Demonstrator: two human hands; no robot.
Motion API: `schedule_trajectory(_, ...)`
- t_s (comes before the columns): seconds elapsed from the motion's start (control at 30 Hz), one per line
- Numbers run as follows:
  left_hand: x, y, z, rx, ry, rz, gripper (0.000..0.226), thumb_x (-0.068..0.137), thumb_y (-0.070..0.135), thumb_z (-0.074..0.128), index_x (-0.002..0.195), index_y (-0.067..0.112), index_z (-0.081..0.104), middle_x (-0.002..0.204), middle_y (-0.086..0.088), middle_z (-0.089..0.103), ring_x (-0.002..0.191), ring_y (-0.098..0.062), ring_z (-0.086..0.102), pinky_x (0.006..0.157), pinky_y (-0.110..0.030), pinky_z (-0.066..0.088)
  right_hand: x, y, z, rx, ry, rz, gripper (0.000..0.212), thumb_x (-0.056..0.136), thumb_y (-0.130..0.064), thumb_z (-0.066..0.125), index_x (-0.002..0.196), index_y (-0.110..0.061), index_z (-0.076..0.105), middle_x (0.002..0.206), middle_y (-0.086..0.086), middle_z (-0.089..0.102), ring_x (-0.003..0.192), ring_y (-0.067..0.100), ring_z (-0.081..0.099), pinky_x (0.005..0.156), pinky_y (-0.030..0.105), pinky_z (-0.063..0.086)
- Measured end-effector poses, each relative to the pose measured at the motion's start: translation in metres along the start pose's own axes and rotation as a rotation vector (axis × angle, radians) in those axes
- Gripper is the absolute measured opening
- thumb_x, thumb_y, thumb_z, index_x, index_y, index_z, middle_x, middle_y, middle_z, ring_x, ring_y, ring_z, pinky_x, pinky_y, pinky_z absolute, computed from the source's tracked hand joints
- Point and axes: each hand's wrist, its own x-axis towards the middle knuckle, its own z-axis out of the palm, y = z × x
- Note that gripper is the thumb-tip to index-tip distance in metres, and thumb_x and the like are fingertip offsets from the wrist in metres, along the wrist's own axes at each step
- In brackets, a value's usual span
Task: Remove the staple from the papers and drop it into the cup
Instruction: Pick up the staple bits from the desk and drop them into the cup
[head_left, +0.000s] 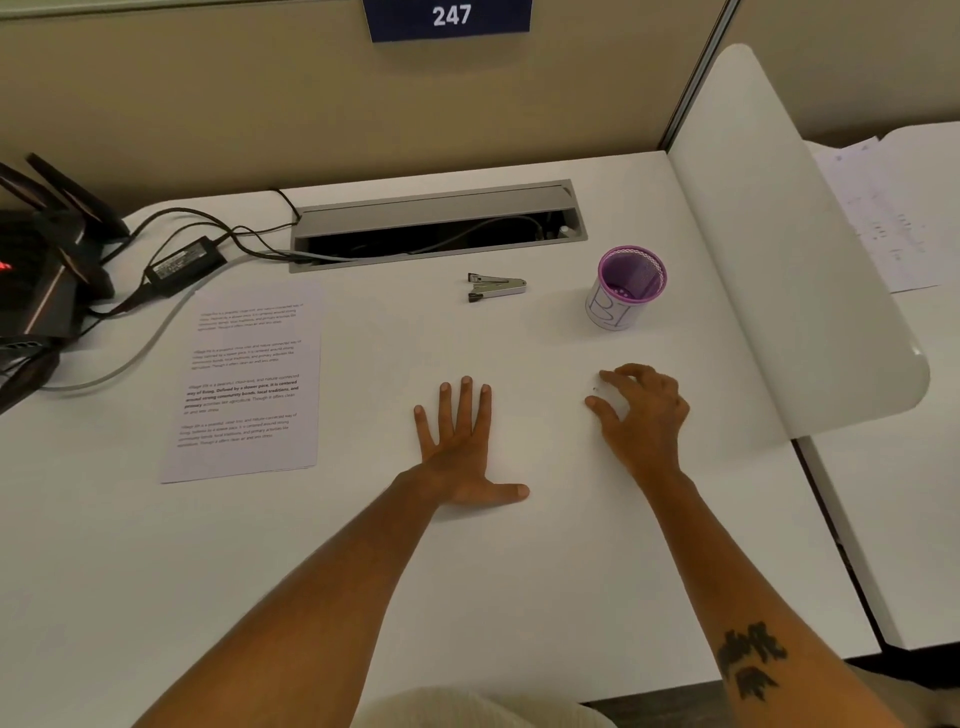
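Soft, warm indoor light, evenly spread, slightly dim.

Lit from overhead, with only faint, diffuse shadows: a thin one under the left hand (462, 447) along its thumb side, a pale one beneath the curled right hand (641, 410), another on the near side of the mesh cup (626, 288). No hard glare on the desk (519, 597), just a mild sheen near its middle. Yellowish cast over the white surfaces. Strong wide-angle bending at the frame borders, so the desk's right edge and the divider (769, 249) curve. Printed text on the papers (244, 382) too soft to read; overall slight compression blur, dark equipment at the desk's left edge murky.
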Motion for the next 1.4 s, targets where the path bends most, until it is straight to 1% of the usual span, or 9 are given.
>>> schedule_trajectory(0.17,0.001,0.001,-0.001,0.005,-0.002,-0.003,0.153,0.063,0.096,0.059,0.149,0.025,-0.046,0.153,-0.003,-0.059,0.140,-0.031,-0.055,0.117,-0.069,-0.023,0.010,0.001,-0.001,0.006,0.008,-0.020,0.024,0.085,-0.040,0.080,0.108,-0.031,0.079,0.121,-0.007,0.068,0.119,0.025,0.053,0.093,0.040,0.030)
schedule_trajectory(0.4,0.001,0.000,-0.001,0.006,-0.007,0.001,0.153,0.063,0.096,0.059,0.149,0.025,-0.045,0.153,-0.003,-0.058,0.141,-0.032,-0.054,0.118,-0.070,-0.021,0.012,-0.005,-0.001,-0.019,0.073,-0.007,0.013,0.084,-0.042,0.080,0.093,-0.033,0.082,0.107,-0.011,0.072,0.109,0.021,0.057,0.088,0.045,0.042)
schedule_trajectory(0.6,0.001,0.000,-0.001,0.003,-0.007,0.003,0.153,0.063,0.095,0.059,0.150,0.025,-0.045,0.153,-0.003,-0.059,0.140,-0.031,-0.055,0.118,-0.069,-0.022,0.012,-0.009,0.001,-0.113,0.118,-0.062,0.010,0.087,-0.035,0.078,0.086,-0.026,0.083,0.092,-0.008,0.076,0.091,0.023,0.062,0.070,0.043,0.051)
schedule_trajectory(0.8,0.000,0.000,-0.001,0.006,-0.006,0.003,0.153,0.063,0.096,0.059,0.150,0.024,-0.045,0.153,-0.003,-0.058,0.140,-0.032,-0.054,0.118,-0.070,-0.022,0.012,-0.024,0.003,-0.272,0.103,-0.099,0.007,0.089,-0.017,0.075,0.087,-0.015,0.081,0.088,-0.002,0.076,0.085,0.026,0.062,0.073,0.039,0.045)
schedule_trajectory(0.93,0.000,0.001,-0.001,0.012,0.000,-0.004,0.154,0.063,0.096,0.059,0.150,0.023,-0.044,0.155,-0.004,-0.057,0.141,-0.033,-0.053,0.118,-0.069,-0.021,0.013,-0.035,0.005,-0.387,0.019,-0.104,0.004,0.084,-0.006,0.075,0.087,-0.007,0.076,0.086,0.007,0.072,0.086,0.030,0.061,0.076,0.041,0.046)
schedule_trajectory(1.13,0.000,0.001,-0.001,0.010,0.003,-0.006,0.154,0.062,0.096,0.059,0.149,0.024,-0.045,0.154,-0.004,-0.057,0.142,-0.032,-0.053,0.119,-0.070,-0.020,0.014,-0.037,0.006,-0.483,-0.059,-0.116,0.004,0.089,-0.005,0.065,0.091,-0.004,0.069,0.085,0.011,0.065,0.083,0.031,0.057,0.075,0.043,0.041)
schedule_trajectory(1.2,0.000,0.001,-0.002,0.008,-0.002,-0.003,0.154,0.063,0.096,0.059,0.149,0.024,-0.045,0.154,-0.004,-0.058,0.141,-0.032,-0.054,0.118,-0.070,-0.020,0.017,-0.033,0.002,-0.447,-0.088,-0.095,0.007,0.090,-0.006,0.064,0.093,-0.008,0.070,0.087,0.008,0.066,0.086,0.029,0.057,0.077,0.043,0.039)
schedule_trajectory(1.3,-0.001,0.001,-0.003,0.007,-0.011,0.000,0.154,0.063,0.096,0.059,0.149,0.024,-0.046,0.153,-0.004,-0.058,0.140,-0.033,-0.054,0.118,-0.070,-0.020,0.028,-0.028,-0.010,-0.272,-0.107,0.055,0.013,0.090,-0.006,0.063,0.096,-0.014,0.072,0.096,0.004,0.069,0.095,0.029,0.058,0.081,0.043,0.039)
schedule_trajectory(1.4,-0.001,0.001,-0.004,-0.001,-0.018,0.004,0.153,0.063,0.095,0.060,0.149,0.024,-0.046,0.152,-0.003,-0.060,0.139,-0.032,-0.056,0.117,-0.070,-0.022,0.050,-0.031,-0.033,-0.047,-0.075,0.168,0.014,0.094,-0.007,0.058,0.090,-0.014,0.069,0.100,0.004,0.072,0.098,0.031,0.062,0.087,0.045,0.049)
